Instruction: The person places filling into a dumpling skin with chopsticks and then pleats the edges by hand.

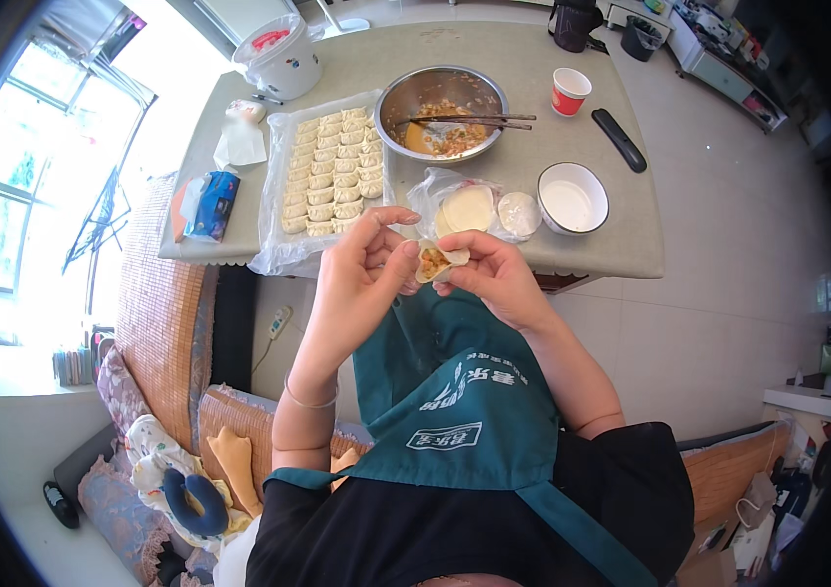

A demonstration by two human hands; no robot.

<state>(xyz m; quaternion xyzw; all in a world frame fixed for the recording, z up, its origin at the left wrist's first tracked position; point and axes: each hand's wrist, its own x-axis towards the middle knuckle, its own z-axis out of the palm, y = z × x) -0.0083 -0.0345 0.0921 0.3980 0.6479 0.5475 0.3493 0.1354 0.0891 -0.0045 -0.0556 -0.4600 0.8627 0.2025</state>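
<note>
A dumpling wrapper with orange and green filling is held between my two hands, just in front of the table edge. Its right side is pinched together by my right hand, while the left part gapes and shows the filling. My left hand supports the left side with thumb and fingers; some fingertips are hidden behind the dough. Beyond my hands, round wrappers lie on a plastic bag, with another round wrapper stack beside them. Rows of folded dumplings fill a plastic-lined tray to the left.
A steel bowl holds filling, with chopsticks across it. Right of the wrappers stands a white bowl with white contents. Farther off are a paper cup, a black elongated object and a white bucket. A tissue pack lies left.
</note>
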